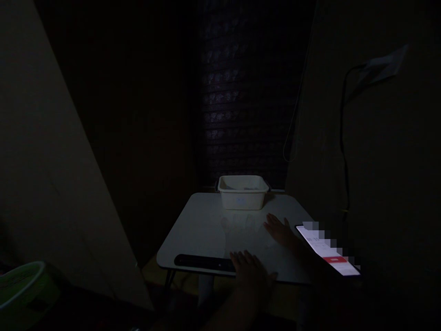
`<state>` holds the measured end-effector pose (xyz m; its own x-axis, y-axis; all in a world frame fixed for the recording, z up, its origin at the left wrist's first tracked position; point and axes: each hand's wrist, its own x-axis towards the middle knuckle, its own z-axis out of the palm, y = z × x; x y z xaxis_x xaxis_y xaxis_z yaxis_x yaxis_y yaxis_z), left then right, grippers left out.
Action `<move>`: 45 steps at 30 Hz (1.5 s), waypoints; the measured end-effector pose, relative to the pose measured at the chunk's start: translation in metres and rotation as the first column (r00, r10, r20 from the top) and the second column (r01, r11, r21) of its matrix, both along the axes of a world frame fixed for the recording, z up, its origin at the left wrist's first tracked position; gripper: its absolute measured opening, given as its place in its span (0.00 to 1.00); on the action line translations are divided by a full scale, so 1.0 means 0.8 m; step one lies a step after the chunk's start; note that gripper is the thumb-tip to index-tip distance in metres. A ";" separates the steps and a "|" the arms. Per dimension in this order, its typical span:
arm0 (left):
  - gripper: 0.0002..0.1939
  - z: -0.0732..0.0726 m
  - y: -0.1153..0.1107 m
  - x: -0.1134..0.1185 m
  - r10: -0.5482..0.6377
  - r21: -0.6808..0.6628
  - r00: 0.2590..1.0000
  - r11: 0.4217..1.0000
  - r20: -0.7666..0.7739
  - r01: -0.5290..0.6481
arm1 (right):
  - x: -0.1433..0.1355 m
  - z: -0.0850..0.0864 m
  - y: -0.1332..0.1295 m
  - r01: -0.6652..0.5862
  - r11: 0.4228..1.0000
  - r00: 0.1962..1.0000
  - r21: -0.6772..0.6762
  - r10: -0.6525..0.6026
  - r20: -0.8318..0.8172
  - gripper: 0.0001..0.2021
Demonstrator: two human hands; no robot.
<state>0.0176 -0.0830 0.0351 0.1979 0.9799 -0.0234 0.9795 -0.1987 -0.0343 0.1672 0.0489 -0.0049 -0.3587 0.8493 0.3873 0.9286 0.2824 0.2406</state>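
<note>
A thin, pale, see-through sheet, perhaps plastic, lies spread on the white table; the dim light hides its exact kind. At the table's near edge, beside the dark slot, my left hand rests palm down with fingers apart, by the sheet's lower end. Farther forward, my right hand lies flat with fingers stretched out, near the sheet's right side. Behind the sheet stands a white plastic basin, with contents I cannot make out.
A lit phone or tablet is at the table's right side. A dark slot runs along the near edge. Walls rise on both sides, with a cable hanging on the right. A green tub stands low at left.
</note>
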 end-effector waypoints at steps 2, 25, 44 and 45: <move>0.33 0.001 0.002 -0.001 -0.005 -0.006 1.000 1.000 0.001 0.005 | 0.014 -0.006 0.004 -0.015 1.000 1.000 0.016 0.014 0.016 0.16; 0.34 0.013 -0.002 -0.004 -0.033 0.007 0.999 0.999 0.026 0.033 | -0.005 0.001 -0.014 -0.202 0.975 0.979 -0.092 0.198 -0.048 0.20; 0.34 0.014 -0.003 -0.005 -0.031 0.021 0.999 0.999 0.017 0.031 | -0.040 0.012 -0.048 -0.344 0.932 0.938 -0.113 0.335 -0.090 0.20; 0.33 0.015 -0.003 -0.006 -0.036 0.018 0.999 0.999 0.018 0.035 | -0.041 0.010 -0.050 -0.363 0.924 0.931 -0.125 0.354 -0.088 0.21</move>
